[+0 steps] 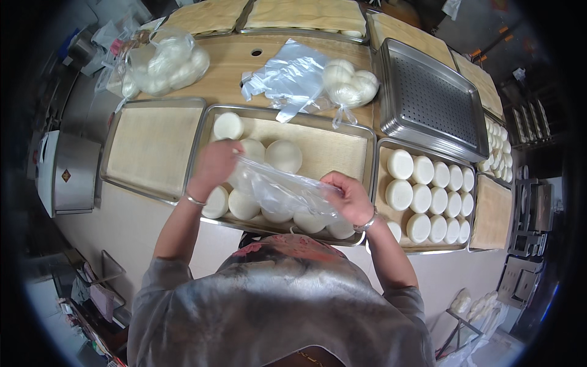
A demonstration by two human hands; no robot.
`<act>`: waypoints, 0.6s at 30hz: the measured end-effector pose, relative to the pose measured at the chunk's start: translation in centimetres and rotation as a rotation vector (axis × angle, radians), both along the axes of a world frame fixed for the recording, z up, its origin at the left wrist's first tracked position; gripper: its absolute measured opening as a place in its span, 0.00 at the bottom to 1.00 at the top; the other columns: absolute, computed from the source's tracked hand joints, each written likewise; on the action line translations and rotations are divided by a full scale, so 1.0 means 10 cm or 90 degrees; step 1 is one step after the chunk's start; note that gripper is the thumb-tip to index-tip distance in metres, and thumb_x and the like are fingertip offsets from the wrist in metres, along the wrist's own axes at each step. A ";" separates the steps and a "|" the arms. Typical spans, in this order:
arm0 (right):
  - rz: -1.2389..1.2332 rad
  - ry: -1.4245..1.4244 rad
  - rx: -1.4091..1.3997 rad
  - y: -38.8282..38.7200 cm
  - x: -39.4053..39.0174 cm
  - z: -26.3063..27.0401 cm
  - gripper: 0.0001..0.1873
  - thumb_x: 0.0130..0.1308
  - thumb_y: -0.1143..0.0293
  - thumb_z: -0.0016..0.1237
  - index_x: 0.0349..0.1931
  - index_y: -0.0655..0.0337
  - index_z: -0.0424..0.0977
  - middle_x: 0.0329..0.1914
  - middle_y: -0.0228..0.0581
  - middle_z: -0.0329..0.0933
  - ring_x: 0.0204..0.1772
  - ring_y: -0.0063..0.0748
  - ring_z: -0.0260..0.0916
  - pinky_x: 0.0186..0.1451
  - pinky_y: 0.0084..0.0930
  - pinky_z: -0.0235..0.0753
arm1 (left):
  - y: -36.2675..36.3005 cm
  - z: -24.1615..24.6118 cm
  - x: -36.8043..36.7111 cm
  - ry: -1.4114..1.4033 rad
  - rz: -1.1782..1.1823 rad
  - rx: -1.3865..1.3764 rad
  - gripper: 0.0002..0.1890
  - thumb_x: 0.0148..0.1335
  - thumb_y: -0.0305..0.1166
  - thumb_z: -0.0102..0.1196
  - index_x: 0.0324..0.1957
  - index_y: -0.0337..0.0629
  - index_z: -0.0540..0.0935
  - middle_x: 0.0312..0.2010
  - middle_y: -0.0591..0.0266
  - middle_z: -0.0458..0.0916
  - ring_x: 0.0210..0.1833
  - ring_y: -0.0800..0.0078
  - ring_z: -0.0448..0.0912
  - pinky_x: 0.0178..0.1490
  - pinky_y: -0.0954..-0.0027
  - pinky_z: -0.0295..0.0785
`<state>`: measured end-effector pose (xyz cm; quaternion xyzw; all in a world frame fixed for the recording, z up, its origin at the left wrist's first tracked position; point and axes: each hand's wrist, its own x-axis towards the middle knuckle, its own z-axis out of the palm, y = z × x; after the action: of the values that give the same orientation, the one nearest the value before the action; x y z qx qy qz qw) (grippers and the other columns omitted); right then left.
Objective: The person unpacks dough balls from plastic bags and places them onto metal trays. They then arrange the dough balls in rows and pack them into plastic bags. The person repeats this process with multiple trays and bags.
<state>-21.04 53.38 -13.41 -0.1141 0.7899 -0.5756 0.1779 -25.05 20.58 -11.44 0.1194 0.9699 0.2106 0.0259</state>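
My left hand (214, 166) and my right hand (351, 198) hold a clear plastic bag (279, 183) stretched between them, each closed on one end of it. The bag hangs over a metal tray (373, 156) with several round white steamed buns; one bun (228, 126) lies at its far left corner and another (284, 156) just beyond the bag. Through the film, more buns show blurred. Farther back, a tied clear bag of buns (349, 85) rests beside a pile of thin plastic bags (293, 73).
A cloth-lined tray (151, 142) stands to the left, a tray of buns in rows (420, 169) to the right. Stacked perforated metal trays (431, 91) rise behind it. A large bag of buns (169, 64) lies at the back left, near cloth-covered trays (305, 16).
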 end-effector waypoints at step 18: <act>0.525 -0.366 -0.245 -0.30 0.00 0.19 0.16 0.70 0.70 0.39 0.55 0.65 0.66 0.35 0.36 0.73 0.39 0.29 0.74 0.39 0.29 0.76 | -0.39 -0.38 0.20 -0.145 0.301 1.503 0.10 0.66 0.31 0.46 0.40 0.37 0.78 0.39 0.57 0.81 0.43 0.65 0.79 0.47 0.62 0.77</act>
<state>-21.04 50.35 -11.50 -0.2831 0.4788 -0.6006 0.5744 -23.02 16.69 -15.26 -0.1302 0.1701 0.9754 -0.0528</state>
